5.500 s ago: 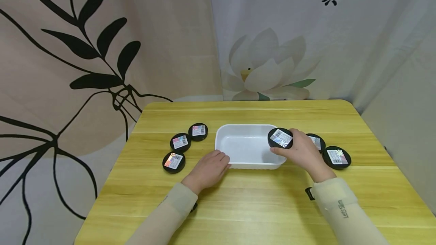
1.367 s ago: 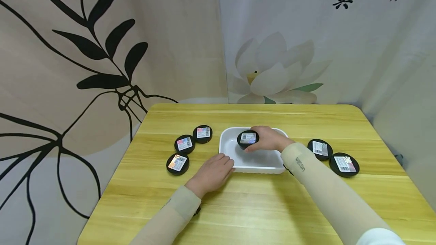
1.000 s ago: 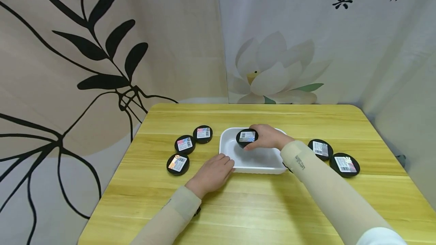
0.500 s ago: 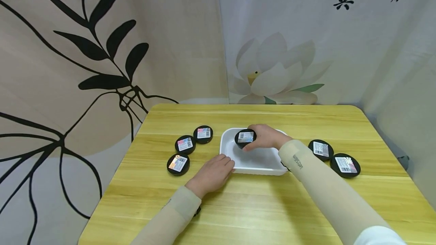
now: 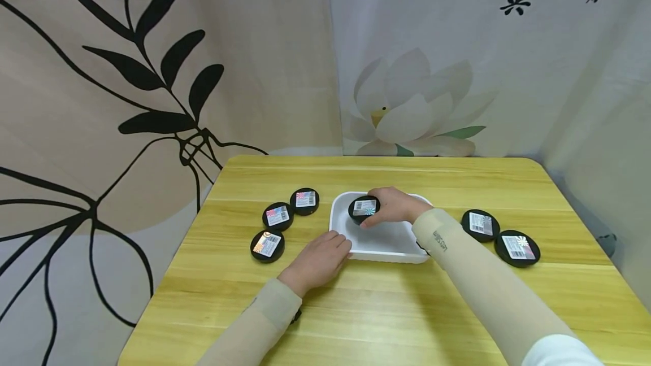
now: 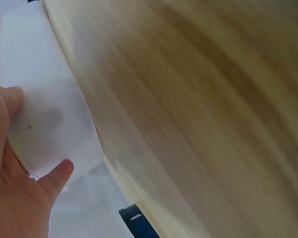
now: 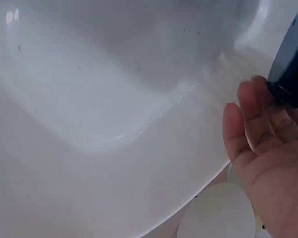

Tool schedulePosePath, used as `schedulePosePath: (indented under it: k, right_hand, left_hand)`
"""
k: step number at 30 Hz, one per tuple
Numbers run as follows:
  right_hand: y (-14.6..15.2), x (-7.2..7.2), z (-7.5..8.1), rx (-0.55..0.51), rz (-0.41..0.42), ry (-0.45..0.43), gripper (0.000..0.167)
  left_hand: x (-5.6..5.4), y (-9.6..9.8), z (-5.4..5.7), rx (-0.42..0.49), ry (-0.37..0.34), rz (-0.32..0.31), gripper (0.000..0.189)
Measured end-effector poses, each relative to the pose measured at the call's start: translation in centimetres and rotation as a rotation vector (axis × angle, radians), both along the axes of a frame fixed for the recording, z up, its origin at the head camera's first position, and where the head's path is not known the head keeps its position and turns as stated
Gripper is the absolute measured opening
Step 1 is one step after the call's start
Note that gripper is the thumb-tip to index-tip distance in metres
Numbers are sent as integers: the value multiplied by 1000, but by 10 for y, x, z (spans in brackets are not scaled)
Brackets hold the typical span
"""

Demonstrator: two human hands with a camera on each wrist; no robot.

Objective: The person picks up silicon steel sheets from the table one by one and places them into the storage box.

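Note:
My right hand (image 5: pixel 395 208) pinches a round, flat black container (image 5: pixel 364 208) with a barcode label on top, over the left half of a white rectangular tray (image 5: pixel 391 244). In the right wrist view, the held container (image 7: pixel 290 62) is at the right edge, tilted, by the fingertips (image 7: pixel 248 94); the thumb is out of sight there. My left hand (image 5: pixel 319 258) grips the tray's near left corner. In the left wrist view, the left hand's fingers (image 6: pixel 57 178) press the tray's outer wall (image 6: pixel 49 99). Whether the held container touches the tray's floor, I cannot tell.
Left of the tray, three similar black containers stand in a slanted row: a far one (image 5: pixel 304 201), a middle one (image 5: pixel 277 216) and a near one (image 5: pixel 267 245). Two more, a left one (image 5: pixel 480 225) and a right one (image 5: pixel 517 248), stand right of it on the wooden table (image 5: pixel 356 321).
Since the oldest frame, my right hand has carried the container leftward from the tray's right end. Over the last second it shifts slightly further left. The left hand stays at the corner.

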State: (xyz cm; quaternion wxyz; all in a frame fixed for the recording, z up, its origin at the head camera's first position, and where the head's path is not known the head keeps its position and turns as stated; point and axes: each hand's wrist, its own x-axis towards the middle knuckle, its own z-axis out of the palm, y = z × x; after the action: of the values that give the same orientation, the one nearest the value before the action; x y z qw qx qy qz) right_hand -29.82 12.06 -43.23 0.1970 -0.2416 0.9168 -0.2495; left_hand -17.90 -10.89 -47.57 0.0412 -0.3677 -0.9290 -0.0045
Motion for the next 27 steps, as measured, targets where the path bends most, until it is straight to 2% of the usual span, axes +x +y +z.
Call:
schedulePosePath:
  k: [3,10,16,27]
  right_hand:
    - [0,-1,-1,7,3,2,79]
    - [0,-2,-3,4,8,1,72]
    - [-1,-2,-2,13,10,-7,72]
    - [-6,-3,-5,12,10,-22,76]
  left_hand:
    - [-1,1,-1,-2,-7,5,21]
    - [-2,3,0,4,16,0,19]
    - [-2,4,-2,-4,-4,16,21]
    - [-1,1,-2,-22,-11,26,22]
